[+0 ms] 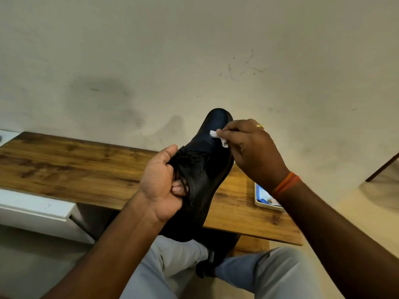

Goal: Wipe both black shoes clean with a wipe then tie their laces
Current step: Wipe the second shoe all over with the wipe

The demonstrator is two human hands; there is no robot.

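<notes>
A black leather shoe point(204, 169) is held up over the wooden table, toe pointing away from me. My left hand point(162, 182) grips it at the laced opening, fingers curled inside and thumb over the loose black laces point(183, 160). My right hand point(252, 152) pinches a small white wipe point(218, 137) and holds it against the right side of the toe area. A second dark shoe point(213, 255) shows partly below, between my knees, mostly hidden by the raised shoe.
The wooden table point(75, 169) runs along a pale wall. A blue-and-white wipe packet point(266, 197) lies on its right part, half hidden by my right wrist. A white cabinet point(36, 214) stands at lower left. My grey-trousered legs fill the bottom.
</notes>
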